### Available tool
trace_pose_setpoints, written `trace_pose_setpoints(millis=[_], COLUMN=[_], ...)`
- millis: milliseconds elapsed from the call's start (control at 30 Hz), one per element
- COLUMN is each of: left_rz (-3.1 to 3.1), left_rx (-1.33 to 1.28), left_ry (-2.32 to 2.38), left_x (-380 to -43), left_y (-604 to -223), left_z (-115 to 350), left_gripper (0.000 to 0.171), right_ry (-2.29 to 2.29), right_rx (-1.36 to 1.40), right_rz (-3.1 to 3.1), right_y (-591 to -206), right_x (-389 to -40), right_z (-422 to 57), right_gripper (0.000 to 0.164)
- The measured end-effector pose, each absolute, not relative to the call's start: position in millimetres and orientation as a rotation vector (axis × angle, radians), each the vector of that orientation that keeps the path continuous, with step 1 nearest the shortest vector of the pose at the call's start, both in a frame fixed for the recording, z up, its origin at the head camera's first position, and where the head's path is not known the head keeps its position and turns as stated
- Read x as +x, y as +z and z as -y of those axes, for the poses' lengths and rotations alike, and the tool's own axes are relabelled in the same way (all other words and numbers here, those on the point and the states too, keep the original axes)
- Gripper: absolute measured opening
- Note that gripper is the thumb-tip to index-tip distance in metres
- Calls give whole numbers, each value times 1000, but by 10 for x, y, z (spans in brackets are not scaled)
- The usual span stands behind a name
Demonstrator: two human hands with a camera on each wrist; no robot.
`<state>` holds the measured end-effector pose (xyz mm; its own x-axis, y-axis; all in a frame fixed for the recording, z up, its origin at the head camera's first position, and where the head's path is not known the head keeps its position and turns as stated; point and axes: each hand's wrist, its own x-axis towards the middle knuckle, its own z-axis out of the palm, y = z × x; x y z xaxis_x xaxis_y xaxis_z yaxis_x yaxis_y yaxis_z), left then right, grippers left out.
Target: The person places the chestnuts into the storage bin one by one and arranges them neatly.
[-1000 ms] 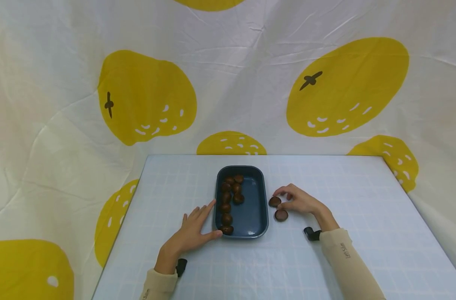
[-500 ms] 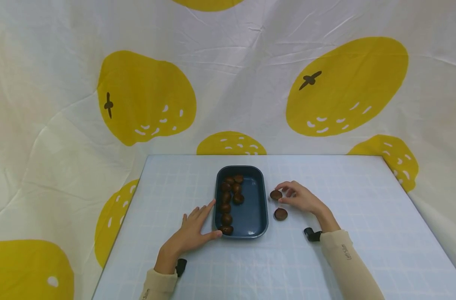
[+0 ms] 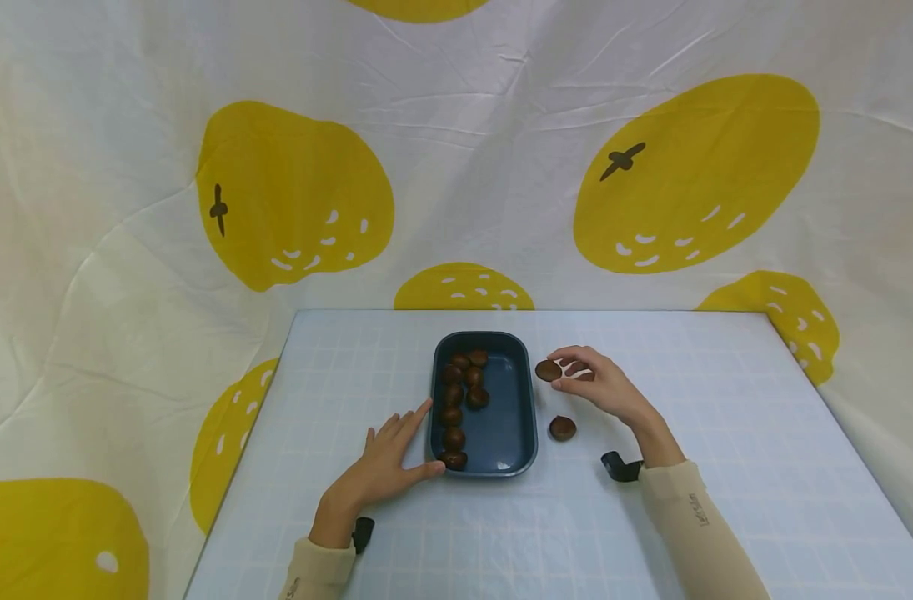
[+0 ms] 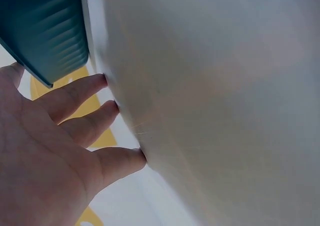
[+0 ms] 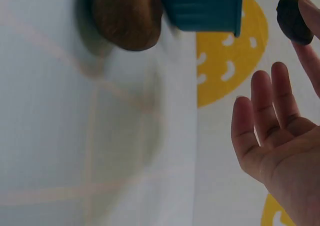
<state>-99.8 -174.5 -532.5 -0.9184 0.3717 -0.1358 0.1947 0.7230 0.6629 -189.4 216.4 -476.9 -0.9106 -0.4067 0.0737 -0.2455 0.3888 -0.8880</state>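
Between thumb and index finger my right hand (image 3: 600,387) pinches a brown chestnut (image 3: 549,371), just right of the dark blue tray (image 3: 512,467). In the right wrist view that chestnut (image 5: 294,19) appears dark at the upper right, with the other fingers apart from it. A second chestnut (image 3: 563,428) lies on the table below that hand. My left hand (image 3: 384,468) is spread along the tray's left side, thumb at the near corner. In the left wrist view, its fingertips rest on the table beside the tray wall (image 4: 55,31). Several chestnuts (image 3: 453,416) line the tray's left half.
A pale checked cloth covers the table (image 3: 501,542). Behind it hangs a white curtain (image 3: 486,167) printed with yellow fruit. Black wrist cameras sit under both wrists, the right one (image 3: 621,467) near the loose chestnut.
My right hand has taken the farther of the two loose chestnuts and moved it up and away, toward the tray's far right side. The left hand has stayed in place.
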Motion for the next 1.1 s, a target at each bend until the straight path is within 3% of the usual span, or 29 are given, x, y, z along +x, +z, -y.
trace_pose_setpoints(millis=[233, 467, 1100], left_rz=[-2666, -2672, -2659], left_rx=[457, 468, 457], left_ry=[986, 996, 980], left_x=[-1000, -1017, -1009], left_y=[-5319, -5318, -5300], left_z=[1754, 1758, 1750], left_gripper=[97, 96, 96], right_ry=[-1564, -1616, -1730], right_rx=[-633, -652, -753], right_rz=[-2495, -2464, -2372], right_y=[-4485, -4625, -4539], right_x=[-1807, -1955, -2109], right_z=[-1957, -1819, -1112], right_gripper=[39, 41, 40])
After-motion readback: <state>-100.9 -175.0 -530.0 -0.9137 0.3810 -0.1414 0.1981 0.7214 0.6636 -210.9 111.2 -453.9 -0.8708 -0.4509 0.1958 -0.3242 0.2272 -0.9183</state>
